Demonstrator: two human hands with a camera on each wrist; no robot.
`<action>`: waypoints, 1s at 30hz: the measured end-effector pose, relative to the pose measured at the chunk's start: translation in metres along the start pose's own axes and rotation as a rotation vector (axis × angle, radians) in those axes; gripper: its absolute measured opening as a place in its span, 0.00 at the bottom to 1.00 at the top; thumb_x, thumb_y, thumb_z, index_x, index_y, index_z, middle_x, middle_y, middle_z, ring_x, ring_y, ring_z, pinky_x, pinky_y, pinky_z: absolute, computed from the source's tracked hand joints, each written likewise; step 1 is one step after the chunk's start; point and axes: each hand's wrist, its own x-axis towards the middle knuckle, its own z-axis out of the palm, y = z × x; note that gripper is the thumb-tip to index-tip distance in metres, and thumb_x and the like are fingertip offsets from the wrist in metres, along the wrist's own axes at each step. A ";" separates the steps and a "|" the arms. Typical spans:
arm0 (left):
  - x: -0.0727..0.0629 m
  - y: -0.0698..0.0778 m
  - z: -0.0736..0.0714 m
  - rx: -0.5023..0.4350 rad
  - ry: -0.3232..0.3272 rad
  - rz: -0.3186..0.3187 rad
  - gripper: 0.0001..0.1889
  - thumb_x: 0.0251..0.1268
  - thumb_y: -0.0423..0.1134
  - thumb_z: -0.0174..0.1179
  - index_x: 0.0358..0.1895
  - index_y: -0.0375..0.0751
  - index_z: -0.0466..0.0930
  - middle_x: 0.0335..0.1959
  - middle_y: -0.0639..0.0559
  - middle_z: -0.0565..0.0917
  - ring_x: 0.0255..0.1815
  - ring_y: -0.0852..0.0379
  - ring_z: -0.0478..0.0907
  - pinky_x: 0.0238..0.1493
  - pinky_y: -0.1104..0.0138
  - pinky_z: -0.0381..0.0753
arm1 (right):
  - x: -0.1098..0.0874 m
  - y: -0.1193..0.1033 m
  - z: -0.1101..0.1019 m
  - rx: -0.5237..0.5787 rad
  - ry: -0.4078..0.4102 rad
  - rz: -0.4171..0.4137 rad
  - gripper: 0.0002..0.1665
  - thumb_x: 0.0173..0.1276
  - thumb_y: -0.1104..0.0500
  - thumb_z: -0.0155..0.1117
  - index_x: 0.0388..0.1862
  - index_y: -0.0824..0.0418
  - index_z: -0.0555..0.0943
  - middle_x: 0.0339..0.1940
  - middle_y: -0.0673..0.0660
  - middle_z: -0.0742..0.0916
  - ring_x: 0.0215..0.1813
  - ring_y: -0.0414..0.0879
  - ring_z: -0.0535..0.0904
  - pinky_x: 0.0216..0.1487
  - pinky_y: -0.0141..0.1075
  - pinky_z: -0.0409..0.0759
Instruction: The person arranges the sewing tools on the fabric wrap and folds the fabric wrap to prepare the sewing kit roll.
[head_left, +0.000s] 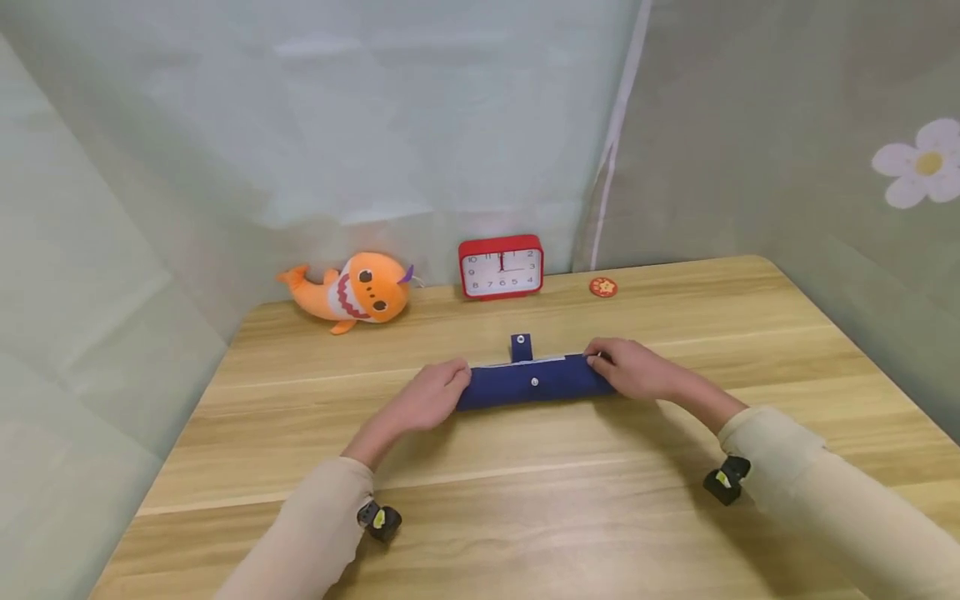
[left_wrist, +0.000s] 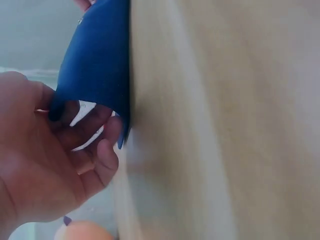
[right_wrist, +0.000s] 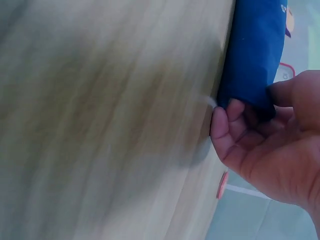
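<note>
A navy blue fabric roll-up pouch (head_left: 495,387) lies crosswise on the table in the head view, with a metal snap on its front. A short strap (head_left: 521,348) with its own snap sticks up unfastened behind it. My left hand (head_left: 429,395) grips the left end, and my right hand (head_left: 633,368) grips the right end. In the left wrist view the pouch (left_wrist: 97,60) is curved and hollow at its end, the left fingers (left_wrist: 105,160) curled at the opening. The right wrist view has the thumb on top of the pouch (right_wrist: 255,55) and fingers underneath.
Along the table's (head_left: 540,517) back edge lie an orange shark plush toy (head_left: 378,287), a red-framed clock (head_left: 501,268) and a small round red piece with a star (head_left: 603,287). Grey-green curtains (head_left: 420,125) hang close behind and at the sides.
</note>
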 end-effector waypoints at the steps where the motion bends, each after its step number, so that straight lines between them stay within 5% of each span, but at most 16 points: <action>1: 0.004 -0.001 0.000 -0.009 0.006 -0.030 0.19 0.84 0.43 0.38 0.38 0.41 0.77 0.31 0.49 0.75 0.38 0.50 0.75 0.46 0.59 0.74 | 0.002 0.001 0.000 0.005 0.001 0.009 0.14 0.83 0.62 0.52 0.54 0.68 0.82 0.47 0.62 0.89 0.49 0.54 0.83 0.57 0.52 0.79; 7: 0.018 0.016 -0.002 0.092 -0.004 -0.261 0.19 0.83 0.42 0.40 0.37 0.39 0.80 0.31 0.46 0.79 0.35 0.48 0.76 0.45 0.57 0.75 | 0.014 0.001 0.002 -0.016 0.003 0.060 0.14 0.84 0.60 0.52 0.52 0.67 0.82 0.47 0.63 0.89 0.47 0.53 0.83 0.54 0.52 0.80; 13: 0.026 0.020 0.005 0.314 -0.055 -0.361 0.19 0.82 0.45 0.46 0.48 0.36 0.84 0.44 0.40 0.87 0.36 0.46 0.80 0.44 0.52 0.82 | 0.026 0.000 0.010 -0.154 0.045 0.075 0.11 0.82 0.58 0.58 0.47 0.66 0.81 0.43 0.63 0.90 0.48 0.58 0.87 0.56 0.54 0.82; 17: 0.029 0.025 0.009 0.414 -0.044 -0.409 0.19 0.81 0.47 0.49 0.54 0.35 0.81 0.50 0.36 0.87 0.45 0.41 0.85 0.47 0.46 0.85 | 0.028 -0.001 0.013 -0.193 0.095 0.089 0.11 0.79 0.57 0.61 0.46 0.65 0.77 0.39 0.63 0.90 0.46 0.62 0.88 0.52 0.56 0.83; 20: 0.030 0.031 0.012 0.469 0.020 -0.386 0.18 0.80 0.44 0.53 0.61 0.35 0.77 0.56 0.36 0.84 0.56 0.38 0.82 0.52 0.44 0.85 | 0.028 -0.002 0.014 -0.199 0.114 0.106 0.12 0.79 0.56 0.63 0.45 0.65 0.75 0.38 0.63 0.89 0.44 0.62 0.87 0.50 0.56 0.82; 24: 0.031 0.043 0.015 0.519 0.143 -0.253 0.16 0.75 0.35 0.59 0.61 0.41 0.81 0.57 0.39 0.82 0.59 0.40 0.76 0.52 0.47 0.86 | 0.028 -0.001 0.015 -0.204 0.111 0.131 0.13 0.78 0.54 0.63 0.44 0.64 0.75 0.36 0.61 0.88 0.42 0.59 0.86 0.50 0.54 0.82; 27: 0.029 0.055 0.019 0.467 0.193 -0.140 0.13 0.74 0.35 0.60 0.57 0.45 0.86 0.54 0.42 0.84 0.56 0.42 0.78 0.51 0.49 0.86 | 0.028 -0.001 0.015 -0.208 0.105 0.142 0.13 0.77 0.54 0.64 0.44 0.63 0.76 0.35 0.60 0.88 0.41 0.58 0.85 0.49 0.54 0.82; 30: 0.026 0.064 0.025 0.363 0.176 -0.083 0.13 0.77 0.41 0.62 0.58 0.45 0.88 0.54 0.42 0.85 0.56 0.43 0.80 0.52 0.50 0.86 | 0.028 -0.002 0.013 -0.233 0.105 0.149 0.13 0.77 0.53 0.65 0.42 0.63 0.77 0.34 0.59 0.87 0.40 0.57 0.85 0.48 0.53 0.81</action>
